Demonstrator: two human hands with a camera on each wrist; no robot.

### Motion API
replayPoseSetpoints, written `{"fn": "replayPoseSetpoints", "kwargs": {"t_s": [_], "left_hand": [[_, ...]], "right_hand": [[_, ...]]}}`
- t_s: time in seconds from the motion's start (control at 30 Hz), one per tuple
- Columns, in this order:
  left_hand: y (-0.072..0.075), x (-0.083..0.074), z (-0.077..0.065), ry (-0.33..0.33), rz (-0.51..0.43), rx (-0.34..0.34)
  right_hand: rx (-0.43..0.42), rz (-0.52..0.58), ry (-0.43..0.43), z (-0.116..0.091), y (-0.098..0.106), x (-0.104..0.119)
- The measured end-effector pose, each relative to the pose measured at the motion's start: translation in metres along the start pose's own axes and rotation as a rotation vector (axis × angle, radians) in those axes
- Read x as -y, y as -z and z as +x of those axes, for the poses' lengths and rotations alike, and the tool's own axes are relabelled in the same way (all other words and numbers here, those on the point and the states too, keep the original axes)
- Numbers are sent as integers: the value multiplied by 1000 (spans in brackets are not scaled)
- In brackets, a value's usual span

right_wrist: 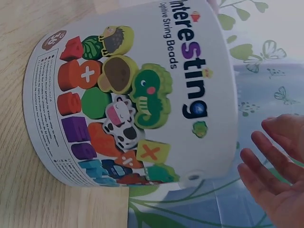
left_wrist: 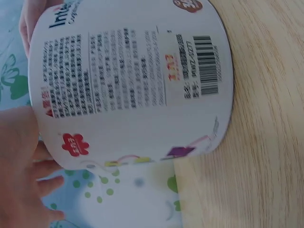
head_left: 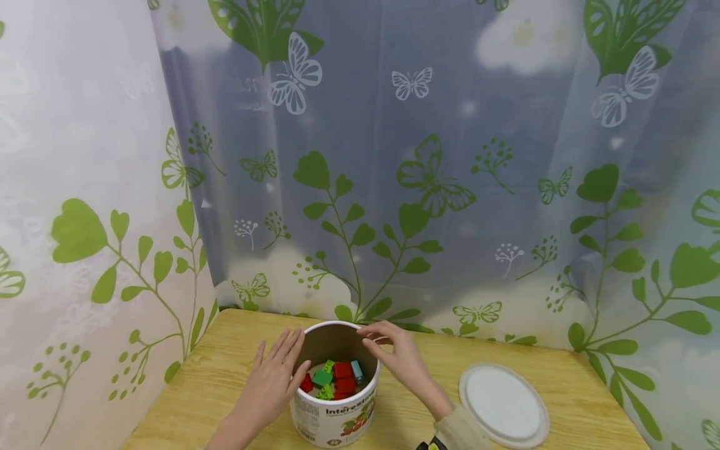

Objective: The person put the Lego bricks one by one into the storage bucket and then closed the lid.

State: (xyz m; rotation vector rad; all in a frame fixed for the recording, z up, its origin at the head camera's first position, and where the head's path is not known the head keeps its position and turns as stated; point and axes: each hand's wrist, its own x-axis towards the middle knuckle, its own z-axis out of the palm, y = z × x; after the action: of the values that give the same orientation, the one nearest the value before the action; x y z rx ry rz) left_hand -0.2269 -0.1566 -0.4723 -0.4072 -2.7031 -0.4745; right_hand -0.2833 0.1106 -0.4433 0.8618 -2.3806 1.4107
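Observation:
A white round tub [head_left: 332, 422] with printed toy pictures and the word "Interesting" stands on the table. Red, green and blue toy pieces [head_left: 341, 378] lie at its bottom. My left hand [head_left: 270, 378] rests against the left side of the rim, its fingers extended. On the far right side of the rim, my right hand [head_left: 398, 353] hovers close with fingers lightly bent; whether it touches is unclear in the head view. The right wrist view shows that hand [right_wrist: 278, 166] a little apart from the tub wall [right_wrist: 209, 142], gripping nothing.
A round white lid [head_left: 503, 403] lies flat on the wooden table [head_left: 242, 350], right of the tub. Behind and to the left hangs a curtain [head_left: 360, 125] patterned with leaves and butterflies, meeting the table's back edge.

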Motion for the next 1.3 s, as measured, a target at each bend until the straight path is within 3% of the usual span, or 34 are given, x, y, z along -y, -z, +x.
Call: {"fn": "replayPoseSetpoints", "kwargs": {"t_s": [0.27,0.37,0.47,0.6,0.77,0.93,1.13,1.3], "left_hand": [[3,-15,8,-203,-95,-330],[4,-22,14,-242,-143,-411],[4,-31,19,-276,-182,-449],[2,-49,26,-272,-245,-426],[1,-78,35,-235,-383,-341],[-2,-110,45,-255,-547,-232],[-20,-140,59,-270,-609,-151],[-41,-156,68,-228,-689,-52]], "right_hand": [[-69,-11,-43,-13,21,-3],[-85,-17,-78,-18,29,-4],[-101,-22,-102,-22,38,-6],[-121,-19,-119,-29,51,-9],[-155,-22,-137,-37,70,-10],[-199,-61,-135,-47,88,-15],[-243,-54,-177,-61,115,-26],[-288,-29,-221,-78,135,-35]]}}
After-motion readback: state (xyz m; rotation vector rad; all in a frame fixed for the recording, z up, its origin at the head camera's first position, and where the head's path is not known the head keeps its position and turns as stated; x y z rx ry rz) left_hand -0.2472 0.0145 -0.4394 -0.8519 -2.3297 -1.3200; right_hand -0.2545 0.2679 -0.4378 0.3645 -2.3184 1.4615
